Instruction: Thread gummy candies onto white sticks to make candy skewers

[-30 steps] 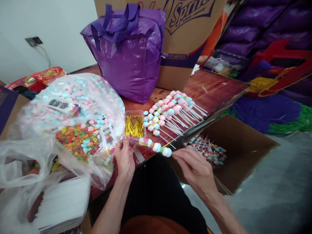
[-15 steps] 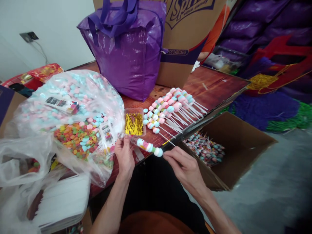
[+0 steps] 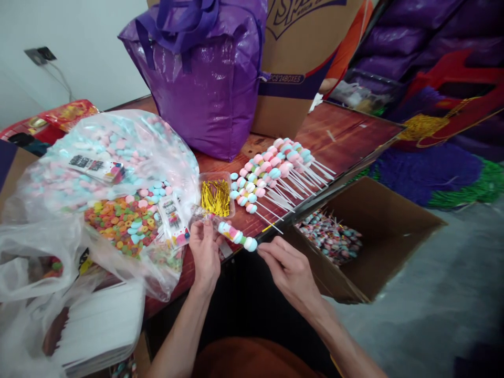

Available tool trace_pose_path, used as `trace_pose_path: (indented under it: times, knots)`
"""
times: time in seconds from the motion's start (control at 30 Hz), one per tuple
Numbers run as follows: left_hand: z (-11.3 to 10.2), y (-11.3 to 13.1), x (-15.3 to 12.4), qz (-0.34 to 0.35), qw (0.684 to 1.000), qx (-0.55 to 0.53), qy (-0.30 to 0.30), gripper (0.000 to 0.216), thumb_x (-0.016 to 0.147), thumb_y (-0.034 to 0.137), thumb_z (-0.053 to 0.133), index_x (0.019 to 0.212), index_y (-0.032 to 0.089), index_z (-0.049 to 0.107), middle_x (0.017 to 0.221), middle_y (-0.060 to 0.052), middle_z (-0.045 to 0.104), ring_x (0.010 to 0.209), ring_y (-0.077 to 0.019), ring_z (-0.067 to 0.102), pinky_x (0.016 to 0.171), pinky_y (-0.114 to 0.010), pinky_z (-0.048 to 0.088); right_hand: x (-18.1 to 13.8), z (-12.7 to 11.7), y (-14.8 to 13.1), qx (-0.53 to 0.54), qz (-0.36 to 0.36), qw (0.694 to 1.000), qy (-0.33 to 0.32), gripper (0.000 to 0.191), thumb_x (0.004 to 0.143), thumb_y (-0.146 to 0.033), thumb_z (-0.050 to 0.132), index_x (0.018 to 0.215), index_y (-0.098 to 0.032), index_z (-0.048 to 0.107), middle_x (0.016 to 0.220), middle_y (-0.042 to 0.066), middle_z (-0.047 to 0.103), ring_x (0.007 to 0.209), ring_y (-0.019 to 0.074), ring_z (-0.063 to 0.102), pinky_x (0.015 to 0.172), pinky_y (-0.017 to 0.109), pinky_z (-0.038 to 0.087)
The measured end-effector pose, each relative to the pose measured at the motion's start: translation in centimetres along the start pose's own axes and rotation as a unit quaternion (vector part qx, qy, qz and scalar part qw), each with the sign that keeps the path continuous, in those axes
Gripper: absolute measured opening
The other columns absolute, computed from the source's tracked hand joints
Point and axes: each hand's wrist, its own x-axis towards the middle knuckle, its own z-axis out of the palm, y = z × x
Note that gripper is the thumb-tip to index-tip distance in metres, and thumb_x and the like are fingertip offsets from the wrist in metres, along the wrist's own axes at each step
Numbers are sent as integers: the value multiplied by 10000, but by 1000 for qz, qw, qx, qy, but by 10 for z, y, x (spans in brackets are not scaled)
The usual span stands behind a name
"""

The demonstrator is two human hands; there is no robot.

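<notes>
My left hand (image 3: 205,251) is closed on a small clear wrapper (image 3: 201,214) at the table's front edge. My right hand (image 3: 284,268) pinches the stick end of a marshmallow skewer (image 3: 237,237), whose pastel candies point into the wrapper's mouth. Just behind lies a small clear tray of gold twist ties (image 3: 216,197). A pile of finished skewers (image 3: 271,173) rests on the brown table (image 3: 346,131) to the right of the tray.
A big clear bag of marshmallows and coloured ring candies (image 3: 114,189) fills the table's left. A purple tote (image 3: 205,79) and a cardboard carton (image 3: 303,58) stand behind. An open box of wrapped candy sticks (image 3: 354,236) sits on the floor at right.
My right hand has pushed the skewer leftward, deeper into the wrapper in my left hand. The view has shifted slightly.
</notes>
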Motion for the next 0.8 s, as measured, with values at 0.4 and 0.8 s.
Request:
trace_pose_path:
  times: [0.4, 0.8]
  knots:
    - [-2, -2, -5, -62, 997, -35, -40, 402, 702, 377, 853, 981, 179, 642, 1021, -69, 748, 1005, -227, 730, 885, -327, 552, -2, 9, -10, 96, 87, 991, -37, 236, 967, -250, 534, 786, -200, 677, 694, 1, 526, 632, 130, 504, 595, 254, 401]
    - [2, -9, -10, -61, 997, -30, -49, 415, 732, 445, 819, 998, 196, 620, 1067, -71, 743, 1051, -242, 717, 867, -319, 543, -5, 24, -14, 314, 334, 885, -81, 260, 871, -397, 619, 773, -158, 655, 620, -33, 482, 470, 67, 314, 437, 225, 222]
